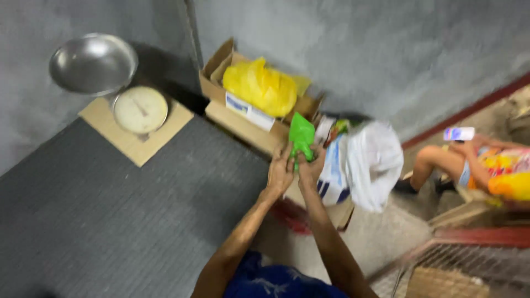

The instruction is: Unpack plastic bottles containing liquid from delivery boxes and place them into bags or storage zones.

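I am seeing my left hand (pixel 280 172) and right hand (pixel 312 165) pressing close together, both pinching the lower end of a green plastic bag (pixel 301 136) standing upward between them, just before the cardboard box (pixel 243 113) holding a yellow bag (pixel 259 85).

Wide open run of grey tabletop (pixel 110 209) left of both hands. Far left corner blocked by dial scale (pixel 139 109) with steel bowl (pixel 93 63). Ahead: cardboard box (pixel 243 113) with yellow bag (pixel 259 87), hard against wall. Right: white bag (pixel 372 160) crowds close.
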